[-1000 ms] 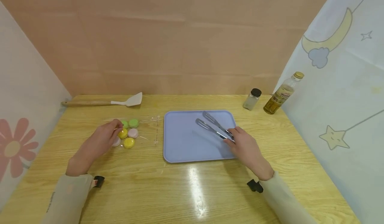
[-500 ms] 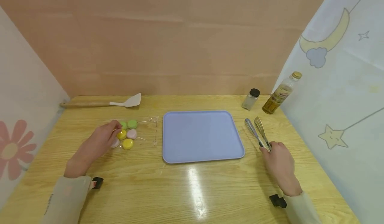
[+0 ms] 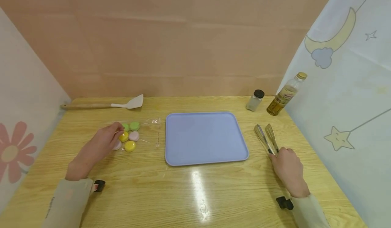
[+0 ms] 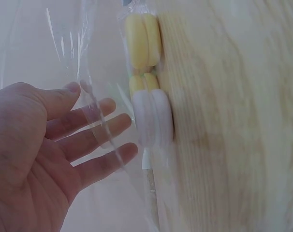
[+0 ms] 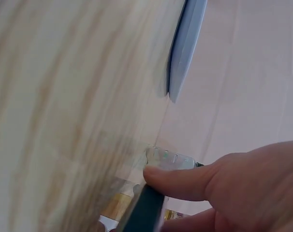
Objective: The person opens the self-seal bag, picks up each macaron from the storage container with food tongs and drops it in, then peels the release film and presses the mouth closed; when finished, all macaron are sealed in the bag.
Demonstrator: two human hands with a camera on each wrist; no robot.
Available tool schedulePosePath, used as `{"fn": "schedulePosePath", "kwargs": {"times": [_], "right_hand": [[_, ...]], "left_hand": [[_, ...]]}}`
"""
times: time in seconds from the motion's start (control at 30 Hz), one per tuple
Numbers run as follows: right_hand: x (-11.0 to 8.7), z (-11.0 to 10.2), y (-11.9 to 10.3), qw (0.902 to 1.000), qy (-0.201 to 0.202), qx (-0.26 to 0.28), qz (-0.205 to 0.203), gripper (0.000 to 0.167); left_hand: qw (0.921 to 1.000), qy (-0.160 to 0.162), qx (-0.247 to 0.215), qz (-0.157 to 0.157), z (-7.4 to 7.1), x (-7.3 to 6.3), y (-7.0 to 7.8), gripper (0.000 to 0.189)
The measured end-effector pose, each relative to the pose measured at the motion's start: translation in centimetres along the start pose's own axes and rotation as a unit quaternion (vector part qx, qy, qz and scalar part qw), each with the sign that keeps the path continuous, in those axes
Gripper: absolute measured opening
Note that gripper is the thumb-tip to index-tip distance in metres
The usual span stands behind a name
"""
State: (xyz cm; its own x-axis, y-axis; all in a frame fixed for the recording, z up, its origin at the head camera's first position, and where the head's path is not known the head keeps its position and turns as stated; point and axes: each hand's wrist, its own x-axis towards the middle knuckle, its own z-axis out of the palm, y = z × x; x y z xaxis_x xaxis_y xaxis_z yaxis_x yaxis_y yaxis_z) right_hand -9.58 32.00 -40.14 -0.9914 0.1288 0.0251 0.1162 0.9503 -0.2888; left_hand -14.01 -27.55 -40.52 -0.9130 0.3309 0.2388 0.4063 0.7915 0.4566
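Observation:
My left hand pinches the edge of a clear plastic bag, whose film stretches across its fingers in the left wrist view. Inside the bag lie several macarons: green, yellow and pink. The left fingers cover part of them in the head view. At the right, my right hand grips metal tongs by their dark handle. The tong heads point away from me, spread apart, beside the tray.
A light blue tray sits mid-table between the hands. Behind the bag lies a spatula with a wooden handle. A black-capped jar and an oil bottle stand at the back right. Walls border the table at the back and sides.
My right hand has carried the tongs from over the tray out to the table at its right, where they now hardly move. The left hand has stayed at the bag.

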Motion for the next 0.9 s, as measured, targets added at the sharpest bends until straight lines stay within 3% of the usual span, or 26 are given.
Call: {"fn": "schedulePosePath", "kwargs": {"times": [0.27, 0.37, 0.6, 0.73, 0.9], "right_hand": [[0.2, -0.2, -0.2, 0.9992, -0.028, -0.013, 0.026, 0.04], [-0.2, -0.4, -0.5, 0.9992, -0.02, -0.021, 0.029, 0.043], [-1.1, -1.0, -4.5, 0.9969, 0.054, 0.017, -0.055, 0.043], [-1.8, -0.7, -8.0, 0.9915, 0.049, 0.053, -0.108, 0.034], [-2.2, 1.2, -11.6, 0.9824, 0.025, 0.078, -0.168, 0.019]], "left_hand": [[0.9999, -0.003, 0.006, -0.01, -0.1, -0.1, 0.1, 0.008], [0.9999, -0.002, 0.009, -0.005, 0.0, 0.0, 0.0, 0.007], [0.9999, 0.004, 0.01, 0.005, 0.1, -0.1, -0.1, 0.006], [0.9999, 0.005, 0.01, 0.013, 0.1, -0.2, -0.1, 0.005], [0.9997, -0.004, 0.008, 0.022, 0.2, 0.0, 0.0, 0.004]]}}
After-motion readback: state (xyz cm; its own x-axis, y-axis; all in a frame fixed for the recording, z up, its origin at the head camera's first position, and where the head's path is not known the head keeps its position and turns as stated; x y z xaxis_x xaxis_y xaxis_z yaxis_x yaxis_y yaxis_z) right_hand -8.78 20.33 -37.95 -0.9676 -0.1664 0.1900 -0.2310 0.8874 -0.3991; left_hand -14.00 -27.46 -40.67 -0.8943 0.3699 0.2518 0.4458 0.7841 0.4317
